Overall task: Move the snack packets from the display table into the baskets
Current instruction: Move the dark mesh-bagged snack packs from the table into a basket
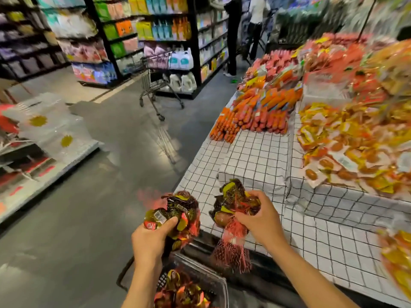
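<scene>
My left hand (151,238) grips a red net bag of dark snack packets (175,210), held in the air just off the corner of the display table (255,156). My right hand (259,221) grips a second net bag of snack packets (233,201) by its neck, over the table's front edge, its red netting tail hanging down. Below both hands, at the bottom of the view, stands a dark basket (213,278) that holds several similar packets (182,292).
The table has a white checked cloth and carries heaps of orange sausages (255,114) and yellow-orange packets (347,138). A shopping trolley (155,78) stands in the grey aisle. Shelves line the back and left. Two people stand far back by the shelves.
</scene>
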